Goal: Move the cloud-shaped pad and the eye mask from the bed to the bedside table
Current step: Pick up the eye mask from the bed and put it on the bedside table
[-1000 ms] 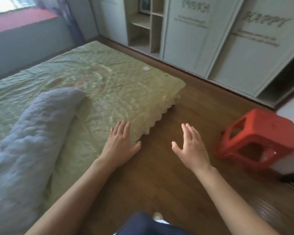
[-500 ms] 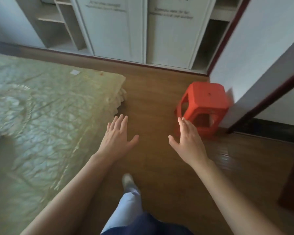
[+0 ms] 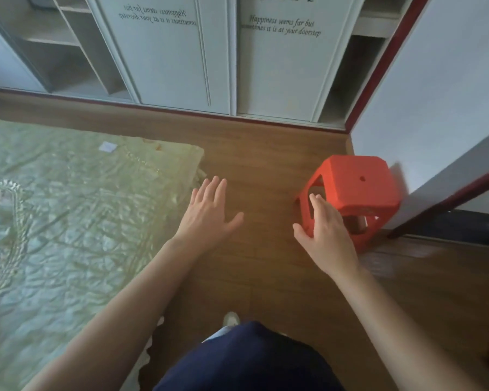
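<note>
In the head view, the left hand [image 3: 209,213] was in the middle of the frame, over the wooden floor [image 3: 266,165]. Its fingers [image 3: 213,187] were straight and wide, holding nothing. The right hand [image 3: 326,230] was at middle right, in front of the red stool [image 3: 353,184], and it was flat and empty too. The bed [image 3: 68,221] filled the left side.

The cloud-shaped pad and the eye mask were not in the picture (neither was the bedside table). I think the person was looking for them. A good way would be to look over the whole bed first, then reach.

The bed's lower left was cut off and blurry. The white tag [image 3: 107,147] near its top corner was too small to read.
</note>
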`<state>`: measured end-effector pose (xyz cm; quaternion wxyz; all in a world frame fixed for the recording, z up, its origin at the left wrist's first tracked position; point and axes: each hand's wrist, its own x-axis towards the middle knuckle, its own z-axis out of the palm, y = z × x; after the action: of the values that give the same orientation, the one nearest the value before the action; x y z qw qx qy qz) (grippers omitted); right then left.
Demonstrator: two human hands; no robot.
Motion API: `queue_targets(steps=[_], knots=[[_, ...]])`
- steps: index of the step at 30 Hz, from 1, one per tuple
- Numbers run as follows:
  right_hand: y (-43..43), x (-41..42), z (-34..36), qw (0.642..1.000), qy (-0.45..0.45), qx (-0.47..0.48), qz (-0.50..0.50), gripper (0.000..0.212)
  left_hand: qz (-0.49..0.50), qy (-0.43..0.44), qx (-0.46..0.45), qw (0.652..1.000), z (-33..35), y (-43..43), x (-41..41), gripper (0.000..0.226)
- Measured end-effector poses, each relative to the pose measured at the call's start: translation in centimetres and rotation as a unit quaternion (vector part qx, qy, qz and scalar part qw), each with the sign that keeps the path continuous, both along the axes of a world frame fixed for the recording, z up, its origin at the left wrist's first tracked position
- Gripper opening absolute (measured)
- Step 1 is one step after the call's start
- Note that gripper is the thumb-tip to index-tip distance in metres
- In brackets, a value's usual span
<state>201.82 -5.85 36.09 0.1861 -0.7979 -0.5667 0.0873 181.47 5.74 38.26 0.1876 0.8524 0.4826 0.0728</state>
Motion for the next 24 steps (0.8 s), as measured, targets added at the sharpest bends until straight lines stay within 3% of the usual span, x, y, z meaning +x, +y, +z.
queue_targets(steps=[11, 24], knots=[[13.9, 4.2, -1.1, 0.999, 0.024, -0.028, 0.028, 0.070, 0.033, 0.005, -0.031, 0.999, -0.8, 11.4, 3.0, 0.078], [32.7, 18.0, 0.2, 0.991, 0.046, -0.054, 0.113, 0.071, 0.134, -0.017, -0.034, 0.990, -0.1, 26.7, 15.6, 0.077]])
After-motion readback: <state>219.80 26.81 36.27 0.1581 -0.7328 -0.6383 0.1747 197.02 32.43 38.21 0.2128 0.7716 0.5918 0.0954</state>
